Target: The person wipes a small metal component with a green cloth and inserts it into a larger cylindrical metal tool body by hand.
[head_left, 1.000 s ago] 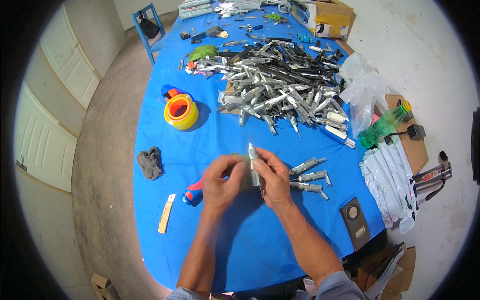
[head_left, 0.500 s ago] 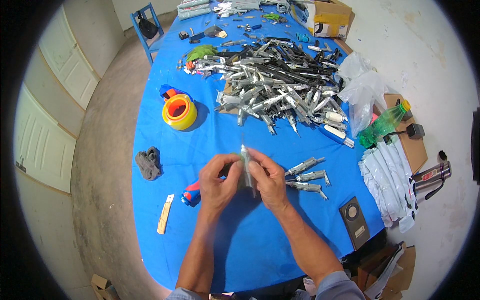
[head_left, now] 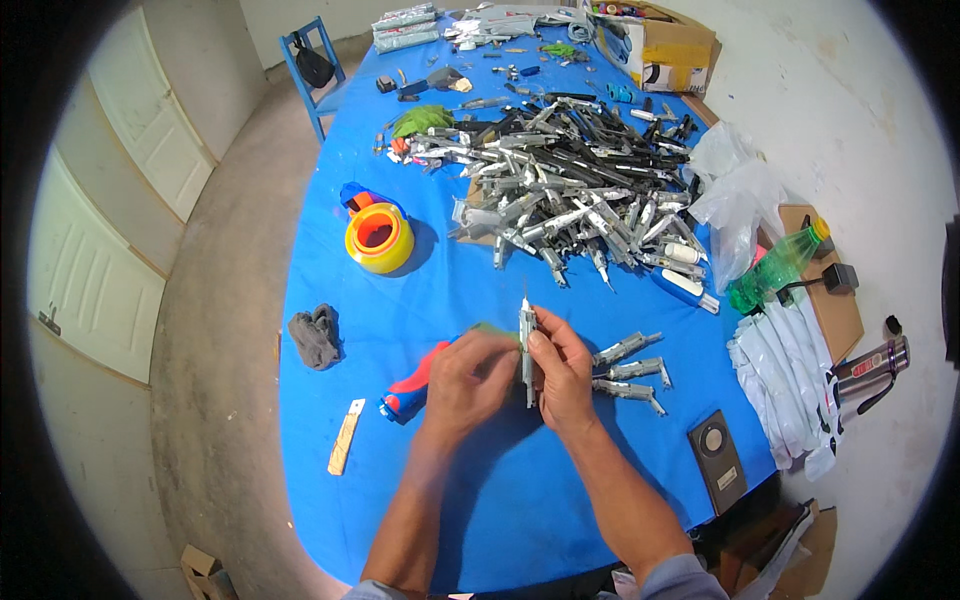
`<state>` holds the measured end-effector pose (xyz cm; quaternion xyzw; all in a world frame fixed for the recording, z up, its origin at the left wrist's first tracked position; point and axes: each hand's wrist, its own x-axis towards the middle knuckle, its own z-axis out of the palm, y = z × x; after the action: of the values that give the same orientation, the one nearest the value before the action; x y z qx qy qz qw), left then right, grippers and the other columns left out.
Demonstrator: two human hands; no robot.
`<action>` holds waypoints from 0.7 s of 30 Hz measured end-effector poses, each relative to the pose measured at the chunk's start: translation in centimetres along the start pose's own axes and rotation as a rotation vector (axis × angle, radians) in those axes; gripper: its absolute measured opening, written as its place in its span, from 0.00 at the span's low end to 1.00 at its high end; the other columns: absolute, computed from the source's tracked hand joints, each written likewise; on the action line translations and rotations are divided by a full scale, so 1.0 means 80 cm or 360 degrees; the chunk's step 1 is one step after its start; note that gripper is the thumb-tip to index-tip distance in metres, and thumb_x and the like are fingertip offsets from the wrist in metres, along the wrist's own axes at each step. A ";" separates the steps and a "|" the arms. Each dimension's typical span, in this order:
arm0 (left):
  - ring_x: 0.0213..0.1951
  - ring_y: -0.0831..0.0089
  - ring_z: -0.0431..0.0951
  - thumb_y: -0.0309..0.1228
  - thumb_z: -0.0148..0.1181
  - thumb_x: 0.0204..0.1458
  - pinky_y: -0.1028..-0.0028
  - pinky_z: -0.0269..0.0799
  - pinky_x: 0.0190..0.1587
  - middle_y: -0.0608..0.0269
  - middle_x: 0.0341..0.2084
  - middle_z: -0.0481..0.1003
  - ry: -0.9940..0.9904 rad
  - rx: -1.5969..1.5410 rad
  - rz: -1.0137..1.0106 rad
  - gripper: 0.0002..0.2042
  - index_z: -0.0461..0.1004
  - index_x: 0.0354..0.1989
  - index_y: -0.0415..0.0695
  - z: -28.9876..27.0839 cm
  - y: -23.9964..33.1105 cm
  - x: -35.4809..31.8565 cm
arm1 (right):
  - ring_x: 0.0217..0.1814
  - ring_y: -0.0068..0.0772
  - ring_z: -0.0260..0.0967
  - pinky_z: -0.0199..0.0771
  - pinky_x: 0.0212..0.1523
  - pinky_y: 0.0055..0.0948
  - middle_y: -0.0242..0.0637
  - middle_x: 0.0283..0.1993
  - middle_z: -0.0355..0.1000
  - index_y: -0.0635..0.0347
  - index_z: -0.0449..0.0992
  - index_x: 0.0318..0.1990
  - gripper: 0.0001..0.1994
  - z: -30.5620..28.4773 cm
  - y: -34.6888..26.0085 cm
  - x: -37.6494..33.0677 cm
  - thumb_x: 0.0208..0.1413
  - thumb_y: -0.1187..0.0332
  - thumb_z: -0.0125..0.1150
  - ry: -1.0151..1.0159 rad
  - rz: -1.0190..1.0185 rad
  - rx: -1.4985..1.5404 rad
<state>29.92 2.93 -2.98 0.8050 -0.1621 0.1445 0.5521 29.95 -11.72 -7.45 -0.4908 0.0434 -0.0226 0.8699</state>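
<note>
My right hand (head_left: 566,372) pinches a slim grey plastic mechanism (head_left: 527,350), held upright with a thin metal pin at its top. Close beside it, my left hand (head_left: 468,378) is curled and blurred, with a green cloth-like piece (head_left: 495,331) at its fingertips. Much of that piece is hidden. Under the left hand lies a red-and-blue handled tool (head_left: 413,378), partly covered. Several similar grey mechanisms (head_left: 632,368) rest on the blue cloth right of my right hand.
A large heap of grey and black mechanisms (head_left: 570,180) lies beyond my hands. Yellow tape (head_left: 381,240), a dark rag (head_left: 315,338) and a wooden-looking strip (head_left: 346,437) are on the left. Plastic bags (head_left: 785,375), a green bottle (head_left: 778,268) and a dark flat device (head_left: 717,460) sit right.
My left hand has moved down and away from the grey mechanism, which both hands were gripping. My right hand still holds it. The whole view has shifted slightly.
</note>
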 end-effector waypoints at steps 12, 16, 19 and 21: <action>0.33 0.70 0.84 0.24 0.68 0.55 0.71 0.77 0.38 0.56 0.32 0.84 0.0109 0.0009 -0.0013 0.05 0.83 0.39 0.37 0.000 -0.015 -0.002 | 0.54 0.24 0.75 0.75 0.57 0.26 0.37 0.56 0.78 0.67 0.74 0.65 0.20 0.004 -0.007 -0.006 0.69 0.70 0.58 -0.0117 0.0031 -0.0192; 0.33 0.66 0.83 0.23 0.68 0.53 0.70 0.77 0.38 0.56 0.32 0.83 0.0007 -0.0088 0.0009 0.05 0.83 0.37 0.38 0.005 -0.005 -0.002 | 0.56 0.25 0.73 0.74 0.59 0.27 0.38 0.58 0.77 0.67 0.74 0.65 0.20 -0.001 0.000 -0.001 0.70 0.69 0.57 -0.0009 0.0000 -0.0085; 0.32 0.68 0.82 0.24 0.67 0.54 0.71 0.76 0.37 0.58 0.32 0.82 -0.0032 -0.0095 0.0076 0.04 0.83 0.36 0.38 0.010 -0.005 -0.003 | 0.58 0.26 0.72 0.73 0.60 0.28 0.38 0.59 0.76 0.67 0.74 0.65 0.20 -0.003 0.002 0.001 0.70 0.69 0.57 0.0046 0.0001 -0.0041; 0.32 0.69 0.82 0.25 0.67 0.54 0.71 0.76 0.37 0.58 0.32 0.83 -0.0101 -0.0062 0.0038 0.05 0.83 0.37 0.38 0.008 -0.003 -0.003 | 0.58 0.26 0.72 0.73 0.60 0.28 0.38 0.59 0.76 0.67 0.74 0.65 0.20 -0.004 -0.001 0.002 0.70 0.69 0.57 0.0082 0.0014 -0.0028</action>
<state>29.82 2.43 -3.48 0.7963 -0.1919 0.1225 0.5604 30.09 -12.02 -7.55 -0.4976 0.0680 -0.0310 0.8642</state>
